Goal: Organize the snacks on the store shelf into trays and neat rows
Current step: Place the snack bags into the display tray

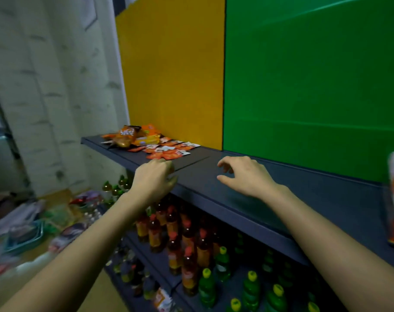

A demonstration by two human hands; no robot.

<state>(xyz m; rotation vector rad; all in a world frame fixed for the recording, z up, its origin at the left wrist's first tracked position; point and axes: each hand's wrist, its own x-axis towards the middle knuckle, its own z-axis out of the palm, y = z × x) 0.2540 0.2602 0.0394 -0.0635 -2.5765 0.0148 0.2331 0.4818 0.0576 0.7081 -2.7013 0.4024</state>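
Over shelf (315, 199) — R hand (245, 176) spread, empty; L hand (152, 180) curled, contents unclear; snack pkts (169, 150) beyond.

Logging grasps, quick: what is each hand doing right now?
Left hand: fingers curled at the shelf edge; a grip cannot be told.
Right hand: open, empty, over the shelf.

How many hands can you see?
2. The left hand is at the shelf's front edge, just below the snacks. The right hand is over the shelf further right. None seem hidden.
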